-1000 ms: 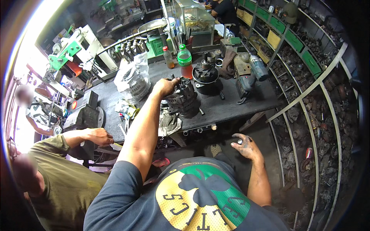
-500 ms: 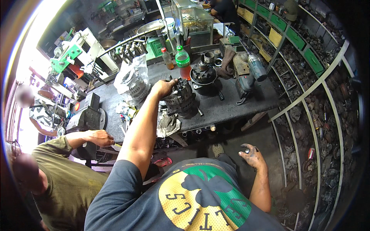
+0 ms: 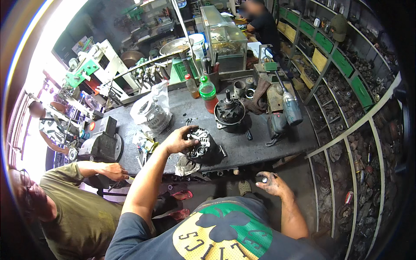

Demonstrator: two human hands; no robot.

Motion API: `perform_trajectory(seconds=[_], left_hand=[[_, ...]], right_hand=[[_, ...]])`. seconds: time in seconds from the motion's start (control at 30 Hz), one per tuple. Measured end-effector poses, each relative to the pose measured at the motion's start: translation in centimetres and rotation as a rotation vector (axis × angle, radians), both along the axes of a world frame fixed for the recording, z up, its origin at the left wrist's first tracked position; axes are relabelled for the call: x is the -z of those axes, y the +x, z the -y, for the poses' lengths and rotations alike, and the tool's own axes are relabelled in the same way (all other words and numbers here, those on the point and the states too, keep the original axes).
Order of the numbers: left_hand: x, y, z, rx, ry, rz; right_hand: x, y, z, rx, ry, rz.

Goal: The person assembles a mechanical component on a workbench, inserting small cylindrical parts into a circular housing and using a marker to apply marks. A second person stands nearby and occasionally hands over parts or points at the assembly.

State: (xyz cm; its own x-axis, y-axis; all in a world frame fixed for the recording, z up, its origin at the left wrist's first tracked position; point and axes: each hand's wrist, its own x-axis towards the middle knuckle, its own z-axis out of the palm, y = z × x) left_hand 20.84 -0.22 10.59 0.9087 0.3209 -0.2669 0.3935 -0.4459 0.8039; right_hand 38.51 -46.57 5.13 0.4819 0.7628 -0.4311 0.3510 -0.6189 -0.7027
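My left hand (image 3: 181, 140) is closed over the edge of an alternator (image 3: 200, 148), whose open end with round metal fittings faces me. A grey rag (image 3: 187, 166) lies against its near side on the dark workbench. Low over the floor in front of me, my blackened right hand (image 3: 274, 185) pinches a small shiny metal piece (image 3: 264, 179), too small to name. A rotor in its end housing (image 3: 229, 112) stands upright beyond the alternator. A short dark cylinder (image 3: 222, 151) lies just right of the alternator.
A plastic-wrapped alternator (image 3: 152, 115), green-capped bottle (image 3: 209, 96) and red-capped bottle (image 3: 192, 88) are on the bench. At right sits a cordless impact wrench (image 3: 290, 106); at left, a bench vise (image 3: 99, 141). A co-worker's hand (image 3: 113, 171) is close to my left arm. Parts shelves (image 3: 342, 143) line the right.
My view has shifted, so the bench appears lower. The alternator under my left hand now shows its end face rather than its side. My right hand keeps its pinch.
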Motion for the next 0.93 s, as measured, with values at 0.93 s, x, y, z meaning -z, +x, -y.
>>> perform_trajectory(seconds=[0.93], left_hand=[[-0.5, 0.9, -3.4, 0.238, 0.077, 0.204]], right_hand=[[-5.3, 3.1, -17.4, 0.141, 0.918, -0.675]])
